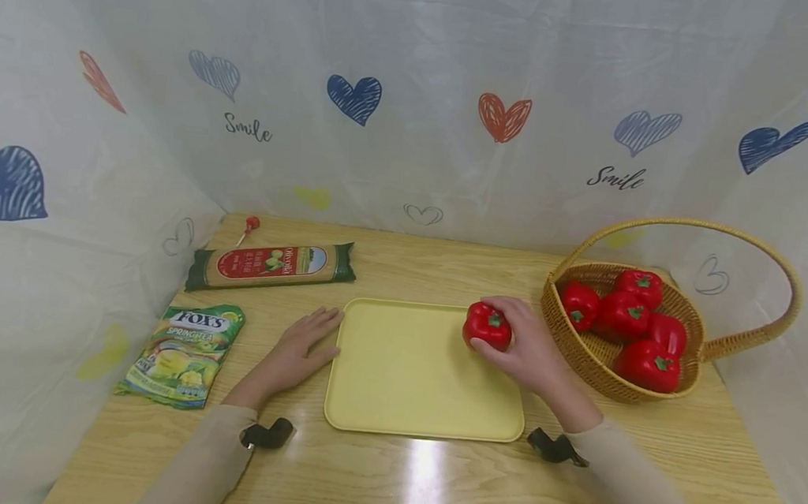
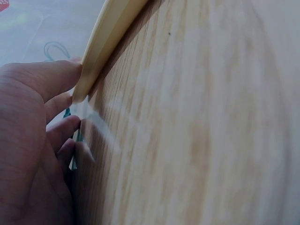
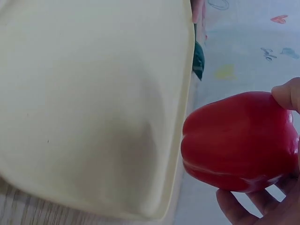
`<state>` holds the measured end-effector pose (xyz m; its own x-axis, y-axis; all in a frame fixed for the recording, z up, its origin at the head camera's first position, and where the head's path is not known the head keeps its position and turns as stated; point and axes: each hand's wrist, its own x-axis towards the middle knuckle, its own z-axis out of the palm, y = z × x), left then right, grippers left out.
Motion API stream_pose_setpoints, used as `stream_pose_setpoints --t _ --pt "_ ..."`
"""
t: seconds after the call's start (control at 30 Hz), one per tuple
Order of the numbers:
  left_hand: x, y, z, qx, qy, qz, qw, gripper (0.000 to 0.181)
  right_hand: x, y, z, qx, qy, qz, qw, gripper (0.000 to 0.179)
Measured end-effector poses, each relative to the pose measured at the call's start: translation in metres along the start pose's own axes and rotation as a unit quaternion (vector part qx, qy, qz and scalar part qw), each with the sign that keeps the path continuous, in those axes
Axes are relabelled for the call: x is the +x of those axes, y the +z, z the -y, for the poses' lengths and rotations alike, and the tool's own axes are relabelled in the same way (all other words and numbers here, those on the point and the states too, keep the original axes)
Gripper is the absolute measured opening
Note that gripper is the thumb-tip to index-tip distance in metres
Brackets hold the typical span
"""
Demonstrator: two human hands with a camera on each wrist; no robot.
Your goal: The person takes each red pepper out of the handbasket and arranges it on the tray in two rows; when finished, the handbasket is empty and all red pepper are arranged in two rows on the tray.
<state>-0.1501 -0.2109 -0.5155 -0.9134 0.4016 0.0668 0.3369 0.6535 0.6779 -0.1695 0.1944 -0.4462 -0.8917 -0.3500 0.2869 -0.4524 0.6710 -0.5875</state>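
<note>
One yellow tray [image 1: 397,374] I'm watching remotely: left hand [image 1: 302,349], loosely outstretched, is touching left edge; right hand [image 1: 525,347] is gripping red pepper [image 1: 483,329] above far right corner. Farther right, wicker basket [image 1: 570,352] is holding five more peppers [image 1: 621,315].

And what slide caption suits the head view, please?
Right hand holding red pepper above yellow tray, left hand at its edge.

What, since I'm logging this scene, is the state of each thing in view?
Yellow tray: flat on the table, touched by the left hand
Red pepper: gripped by the right hand, raised above the tray
Basket: upright, holding five other peppers
Fox's bag: lying flat, sealed or not unclear
Olivoilà packet: lying down
Lollipop: behind the packet, wrapping unclear
</note>
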Motion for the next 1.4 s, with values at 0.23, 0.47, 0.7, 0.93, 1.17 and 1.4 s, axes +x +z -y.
stream_pose_setpoints --t 0.23,0.47,0.7,0.93,1.17,1.4 --pt "0.000 0.000 0.001 0.000 -0.001 -0.001 1.0000 0.064 0.005 0.011 0.002 0.025 0.002 0.008 0.9997 0.061" --pt "0.000 0.000 0.001 0.003 0.000 -0.001 1.0000 0.063 0.011 0.022 0.012 0.037 -0.007 0.021 0.9991 0.060" --pt "0.000 0.000 0.001 0.003 -0.001 -0.004 1.0000 0.063 0.016 0.033 0.019 0.047 0.003 0.033 0.9983 0.061" --pt "0.000 0.000 0.000 0.008 -0.002 -0.004 1.0000 0.062 0.022 0.044 0.025 0.053 0.001 0.039 0.9978 0.061" --pt "0.000 0.000 -0.002 0.003 -0.004 -0.003 1.0000 0.063 0.029 0.057 0.028 0.057 -0.011 0.041 0.9975 0.060" --pt "-0.001 -0.001 -0.003 0.003 -0.004 -0.003 1.0000 0.063 0.038 0.067 0.036 0.061 -0.011 0.045 0.9970 0.062"
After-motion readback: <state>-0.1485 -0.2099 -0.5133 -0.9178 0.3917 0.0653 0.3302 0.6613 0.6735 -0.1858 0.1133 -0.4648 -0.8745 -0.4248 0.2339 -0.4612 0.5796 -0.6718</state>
